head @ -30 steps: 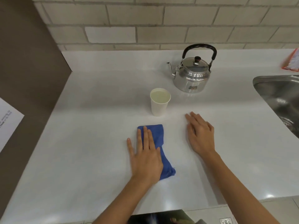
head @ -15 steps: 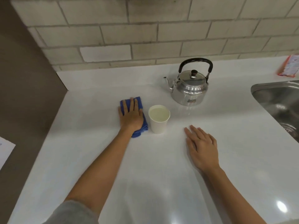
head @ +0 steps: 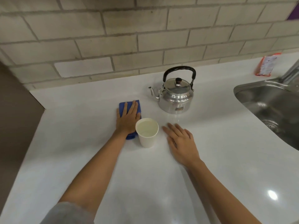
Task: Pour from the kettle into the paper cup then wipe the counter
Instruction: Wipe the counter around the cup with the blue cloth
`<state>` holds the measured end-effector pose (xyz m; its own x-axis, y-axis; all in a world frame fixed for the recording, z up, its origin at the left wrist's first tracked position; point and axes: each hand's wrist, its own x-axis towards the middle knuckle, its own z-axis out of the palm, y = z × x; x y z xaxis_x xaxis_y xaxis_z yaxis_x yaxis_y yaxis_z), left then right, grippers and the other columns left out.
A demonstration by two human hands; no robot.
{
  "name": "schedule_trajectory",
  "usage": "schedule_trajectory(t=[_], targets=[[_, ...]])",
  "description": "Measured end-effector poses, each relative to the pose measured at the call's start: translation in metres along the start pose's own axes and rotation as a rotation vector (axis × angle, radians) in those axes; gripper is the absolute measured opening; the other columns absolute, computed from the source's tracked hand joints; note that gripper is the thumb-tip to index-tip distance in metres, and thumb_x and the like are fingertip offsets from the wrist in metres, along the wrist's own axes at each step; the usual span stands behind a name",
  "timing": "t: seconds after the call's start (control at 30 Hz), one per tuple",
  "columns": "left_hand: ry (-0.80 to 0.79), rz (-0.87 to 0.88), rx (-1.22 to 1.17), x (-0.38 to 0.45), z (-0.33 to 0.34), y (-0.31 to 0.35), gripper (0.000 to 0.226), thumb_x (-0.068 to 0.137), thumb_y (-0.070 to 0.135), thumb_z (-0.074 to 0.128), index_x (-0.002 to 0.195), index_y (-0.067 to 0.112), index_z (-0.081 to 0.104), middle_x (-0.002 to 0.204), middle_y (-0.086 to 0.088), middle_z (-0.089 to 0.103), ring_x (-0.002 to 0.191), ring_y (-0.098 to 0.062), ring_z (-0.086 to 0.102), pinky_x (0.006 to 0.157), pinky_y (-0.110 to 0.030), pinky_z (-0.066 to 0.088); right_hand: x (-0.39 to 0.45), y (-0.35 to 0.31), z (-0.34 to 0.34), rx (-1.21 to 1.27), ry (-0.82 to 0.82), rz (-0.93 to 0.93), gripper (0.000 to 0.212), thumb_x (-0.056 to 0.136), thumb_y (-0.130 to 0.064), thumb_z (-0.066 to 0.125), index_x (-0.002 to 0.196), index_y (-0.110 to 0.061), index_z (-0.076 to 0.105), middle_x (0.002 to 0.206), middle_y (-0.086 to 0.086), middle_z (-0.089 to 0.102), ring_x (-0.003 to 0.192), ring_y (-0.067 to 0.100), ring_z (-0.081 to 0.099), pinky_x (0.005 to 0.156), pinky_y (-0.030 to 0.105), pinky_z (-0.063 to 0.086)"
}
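Flattened palm-down, the left hand (head: 128, 118) presses a folded blue cloth (head: 127, 105) against the white counter (head: 80, 143), fingers spread and lying straight, none of them curled around the fabric. The cloth shows past the fingertips toward the wall and again as a small lump beside the wrist. Just beside that hand, on its right, stands the paper cup (head: 147, 132), upright and filled close to the rim with pale liquid; the cup's rim overlaps the edge of the hand in this view, so whether they touch cannot be told. The right hand (head: 181, 141) rests flat on the counter on the cup's other side, fingers loosely spread, holding nothing, apart from the cup.

Behind the cup and to the right sits the steel kettle (head: 175, 96), upright with lid on, black handle raised, its spout pointing left toward the cloth (a strip of bare counter lies between spout and cloth).

Open surface runs wide to the left of the cloth as far as the counter's left edge, where a brown panel (head: 17, 113) begins, and broadly toward the person. Back behind the kettle, the counter meets the brick wall (head: 145, 38). To the right the stainless sink (head: 271, 107) cuts into the counter, well apart from the kettle, with an orange packet (head: 267, 64) lying beyond it.
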<state>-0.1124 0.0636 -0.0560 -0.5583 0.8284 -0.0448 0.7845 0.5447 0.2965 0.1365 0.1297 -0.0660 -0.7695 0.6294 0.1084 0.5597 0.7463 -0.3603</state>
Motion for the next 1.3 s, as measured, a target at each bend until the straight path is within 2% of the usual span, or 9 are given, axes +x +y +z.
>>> schedule_trajectory(t=[0.1, 0.23, 0.6, 0.73, 0.83, 0.97, 1.03, 1.13, 1.3], targets=[[-0.05, 0.193, 0.02, 0.009, 0.003, 0.008, 0.055, 0.104, 0.042, 0.018, 0.154, 0.028, 0.0, 0.164, 0.012, 0.001, 0.151, -0.016, -0.006, 0.122, -0.048, -0.001, 0.0, 0.002, -0.001, 0.012, -0.005, -0.01, 0.047, 0.104, -0.032, 0.032, 0.15, -0.042, 0.034, 0.16, -0.016, 0.029, 0.151, 0.014, 0.019, 0.12, 0.038, 0.017], [-0.061, 0.234, 0.059, 0.009, -0.001, -0.016, 0.054, 0.104, 0.043, 0.017, 0.154, 0.031, 0.001, 0.163, 0.015, 0.002, 0.15, -0.01, -0.005, 0.12, -0.051, -0.002, 0.0, 0.005, -0.003, 0.043, -0.017, -0.017, 0.046, 0.105, -0.034, 0.031, 0.15, -0.045, 0.032, 0.16, -0.019, 0.027, 0.151, 0.011, 0.017, 0.121, 0.037, 0.016], [0.037, -0.147, 0.056, -0.042, -0.024, -0.122, 0.057, 0.102, 0.048, 0.015, 0.153, 0.032, -0.003, 0.162, 0.018, -0.002, 0.15, -0.009, -0.003, 0.117, -0.06, -0.007, 0.001, 0.005, -0.001, 0.012, 0.002, -0.004, 0.046, 0.104, -0.033, 0.035, 0.149, -0.043, 0.035, 0.16, -0.017, 0.029, 0.151, 0.011, 0.02, 0.12, 0.037, 0.019], [0.067, -0.358, 0.018, -0.067, -0.027, -0.111, 0.057, 0.103, 0.044, 0.015, 0.154, 0.03, -0.005, 0.163, 0.014, -0.002, 0.151, -0.016, -0.006, 0.118, -0.059, -0.01, 0.001, 0.003, 0.001, 0.005, 0.027, -0.001, 0.046, 0.104, -0.03, 0.039, 0.148, -0.04, 0.039, 0.158, -0.013, 0.035, 0.149, 0.015, 0.025, 0.118, 0.04, 0.023], [0.067, -0.342, -0.024, -0.088, -0.015, -0.062, 0.058, 0.102, 0.044, 0.016, 0.153, 0.029, -0.007, 0.163, 0.014, -0.005, 0.151, -0.017, -0.009, 0.119, -0.055, -0.01, 0.002, 0.002, 0.002, 0.001, 0.031, -0.006, 0.046, 0.103, -0.029, 0.039, 0.148, -0.04, 0.039, 0.158, -0.013, 0.036, 0.149, 0.016, 0.027, 0.117, 0.04, 0.024], [0.122, -0.207, 0.063, -0.147, 0.003, -0.026, 0.06, 0.101, 0.047, 0.017, 0.154, 0.029, -0.005, 0.163, 0.015, 0.004, 0.151, -0.016, -0.002, 0.118, -0.054, -0.006, 0.002, 0.005, 0.002, -0.009, 0.039, -0.018, 0.046, 0.103, -0.029, 0.04, 0.147, -0.04, 0.04, 0.157, -0.012, 0.038, 0.148, 0.016, 0.029, 0.116, 0.039, 0.026], [0.112, -0.169, 0.081, -0.179, 0.007, -0.034, 0.059, 0.1, 0.052, 0.011, 0.153, 0.033, -0.006, 0.161, 0.02, 0.001, 0.15, -0.009, -0.003, 0.118, -0.055, -0.005, 0.002, 0.007, 0.002, -0.008, 0.032, -0.02, 0.046, 0.103, -0.031, 0.039, 0.148, -0.041, 0.039, 0.157, -0.012, 0.037, 0.149, 0.015, 0.028, 0.116, 0.039, 0.025], [0.115, -0.233, 0.079, -0.202, 0.0, -0.073, 0.059, 0.098, 0.055, 0.006, 0.152, 0.036, -0.007, 0.157, 0.027, -0.006, 0.145, 0.0, -0.01, 0.117, -0.059, -0.005, 0.003, 0.007, 0.002, -0.002, 0.026, -0.023, 0.046, 0.103, -0.031, 0.038, 0.148, -0.041, 0.038, 0.158, -0.012, 0.036, 0.149, 0.015, 0.027, 0.117, 0.04, 0.024], [0.099, -0.412, 0.024, -0.189, -0.027, -0.123, 0.059, 0.101, 0.046, 0.019, 0.154, 0.031, -0.003, 0.163, 0.015, 0.002, 0.151, -0.012, -0.003, 0.117, -0.061, -0.009, 0.001, 0.006, 0.002, 0.0, 0.018, -0.031, 0.046, 0.104, -0.031, 0.036, 0.149, -0.04, 0.037, 0.159, -0.012, 0.034, 0.149, 0.016, 0.025, 0.117, 0.04, 0.021]])
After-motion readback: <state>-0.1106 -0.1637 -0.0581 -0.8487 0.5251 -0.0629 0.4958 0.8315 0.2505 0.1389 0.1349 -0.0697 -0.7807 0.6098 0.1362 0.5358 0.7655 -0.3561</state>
